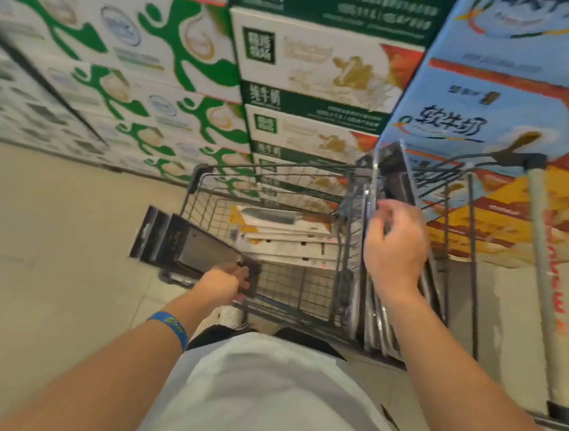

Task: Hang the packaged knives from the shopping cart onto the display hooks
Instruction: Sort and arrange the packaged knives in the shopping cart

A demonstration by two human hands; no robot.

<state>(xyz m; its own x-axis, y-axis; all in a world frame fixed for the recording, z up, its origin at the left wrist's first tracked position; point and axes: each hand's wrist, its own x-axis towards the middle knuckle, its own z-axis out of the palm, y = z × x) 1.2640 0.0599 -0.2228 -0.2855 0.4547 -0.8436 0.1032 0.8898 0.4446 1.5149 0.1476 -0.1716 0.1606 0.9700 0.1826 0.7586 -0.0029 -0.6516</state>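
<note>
A dark wire shopping cart (231,173) stands in front of me. My left hand (226,279) grips the near end of a stack of black packaged knives (184,241), held out over the cart's left side. My right hand (394,245) curls its fingers round the edge of other packaged knives (388,169) that stand upright in the cart's near section. Further packaged knives (282,225) in white and yellow cards lie flat in the basket. No display hooks are in view.
Stacked milk cartons form a wall ahead: green and white ones (151,66) at left, blue and orange ones (493,96) at right. The cart's grey handle bar (543,272) runs down the right. Pale tiled floor (50,246) lies to the left.
</note>
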